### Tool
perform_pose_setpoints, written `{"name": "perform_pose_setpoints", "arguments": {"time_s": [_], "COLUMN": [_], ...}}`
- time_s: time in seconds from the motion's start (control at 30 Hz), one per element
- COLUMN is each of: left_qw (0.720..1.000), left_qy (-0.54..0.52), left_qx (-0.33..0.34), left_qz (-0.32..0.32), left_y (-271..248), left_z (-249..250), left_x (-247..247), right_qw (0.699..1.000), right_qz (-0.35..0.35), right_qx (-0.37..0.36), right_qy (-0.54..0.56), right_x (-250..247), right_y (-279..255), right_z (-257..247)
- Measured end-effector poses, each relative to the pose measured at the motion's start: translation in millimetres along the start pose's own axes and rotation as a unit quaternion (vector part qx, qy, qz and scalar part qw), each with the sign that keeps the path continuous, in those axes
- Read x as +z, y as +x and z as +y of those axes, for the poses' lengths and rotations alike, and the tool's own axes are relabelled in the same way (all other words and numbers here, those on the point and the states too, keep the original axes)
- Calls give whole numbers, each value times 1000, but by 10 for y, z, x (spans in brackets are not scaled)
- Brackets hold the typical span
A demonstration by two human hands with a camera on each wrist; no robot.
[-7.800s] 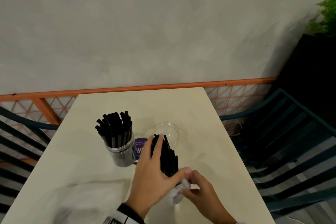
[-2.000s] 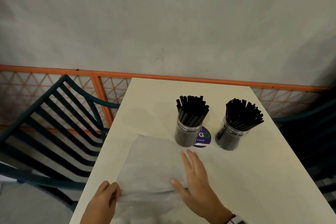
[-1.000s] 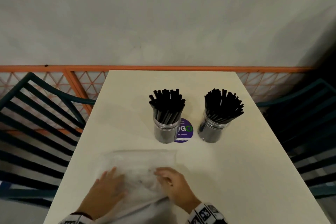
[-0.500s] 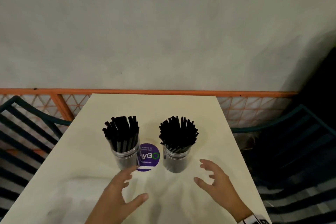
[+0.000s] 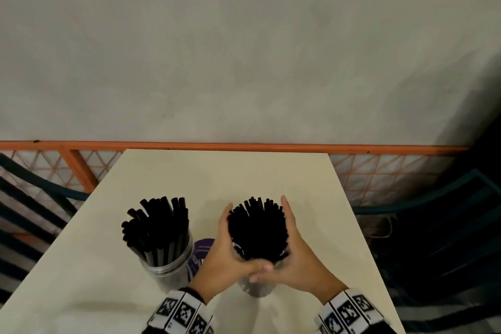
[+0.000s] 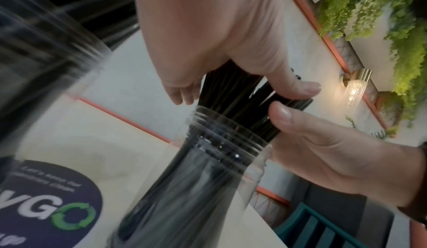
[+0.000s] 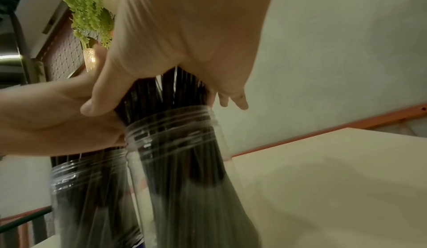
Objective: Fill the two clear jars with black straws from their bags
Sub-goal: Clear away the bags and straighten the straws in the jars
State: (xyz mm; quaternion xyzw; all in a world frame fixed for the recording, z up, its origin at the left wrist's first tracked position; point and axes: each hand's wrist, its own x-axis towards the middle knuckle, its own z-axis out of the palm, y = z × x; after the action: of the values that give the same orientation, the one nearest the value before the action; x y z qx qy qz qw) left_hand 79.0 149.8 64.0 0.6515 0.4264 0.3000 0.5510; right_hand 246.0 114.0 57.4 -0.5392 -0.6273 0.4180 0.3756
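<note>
black straws point(image 5: 257, 228) stand packed in the right jar point(image 5: 257, 286) near the middle of the worktop point(image 5: 225, 173), toward its near edge, their tops fanning above the threaded mouth; a second bundle of straws point(image 5: 157, 228) fills the left jar point(image 5: 168, 271), which stands just beside it toward the left edge, with a purple round sticker point(image 5: 202, 248) on the worktop between the two. the left hand point(image 5: 225, 249) and right hand point(image 5: 295, 255) cup the right bundle from either side, fingers laid long up the straws and thumbs meeting at the near side just above the jar mouth, so both hands are wrapped round the straws rather than the jar; the left wrist view shows the two thumbs pressing the straws together just above the rim. both jars look full and no bag shows in any view, so the filling seems nearly done, and the step in hand reads as gathering and squaring up the second bundle. the next move likely calls for an easy, even release so the straws settle without springing out, with care not to tip the light jar or knock its neighbour; beyond the far edge run an orange rail point(image 5: 244, 146) and a plain wall, with dark slatted chairs point(image 5: 447, 225) at both sides
</note>
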Motion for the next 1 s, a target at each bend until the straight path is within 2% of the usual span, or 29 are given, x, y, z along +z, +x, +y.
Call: {"name": "perform_pose_setpoints", "arguments": {"time_s": [0.13, 0.3, 0.4, 0.57, 0.67, 0.77, 0.9, 1.0], "left_qw": [1000, 993, 997, 998, 997, 998, 996, 995], "left_qy": [-18, -10, -21, 19, 12, -4, -11, -2], "left_qx": [22, 71, 59, 25, 30, 34, 83, 93], "left_qz": [3, 92, 41, -48, -75, -46, 32, 39], "left_y": [162, 145, 121, 151, 184, 204, 186, 189], "left_z": [69, 156, 156, 69, 73, 80, 125, 92], "left_x": [102, 191, 80, -140, -102, 14, 109, 102], "right_qw": [999, 991, 990, 998, 999, 996, 992, 992], "right_qz": [48, 129, 120, 45, 48, 80, 125, 112], "right_qx": [-4, -11, -10, 21, 22, -6, -1, -18], "right_qy": [24, 31, 71, 45, 12, -24, -32, -51], "right_x": [143, 174, 84, 9, 98, 183, 152, 145], "right_y": [156, 243, 178, 39, 56, 161, 234, 223], "right_z": [-34, -80, -92, 33, 33, -54, -194, -158]}}
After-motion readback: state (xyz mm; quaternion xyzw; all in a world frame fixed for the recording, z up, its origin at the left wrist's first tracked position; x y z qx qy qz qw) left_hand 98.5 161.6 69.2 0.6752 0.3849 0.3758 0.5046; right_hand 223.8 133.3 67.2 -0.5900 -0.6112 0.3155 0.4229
